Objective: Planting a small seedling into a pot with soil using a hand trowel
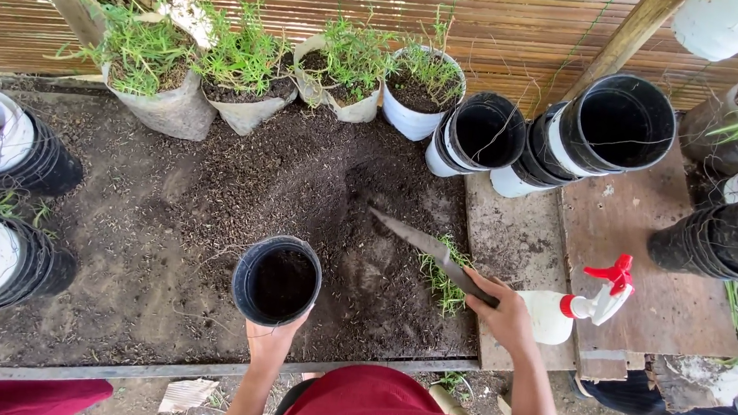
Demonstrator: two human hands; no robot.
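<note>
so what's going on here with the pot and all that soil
A person stands at a bench spread with loose soil. Their left hand steadies a black pot already part-filled with soil. Their right hand grips a long trowel, its blade lying on the soil beside a small seedling. A spray bottle lies next to that hand, and potted plants line the back.

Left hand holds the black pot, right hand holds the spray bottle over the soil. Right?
Not quite. The head view shows the right hand gripping a trowel, its blade over the soil; the spray bottle lies untouched on the board beside it. The left hand does hold the black pot.
</note>
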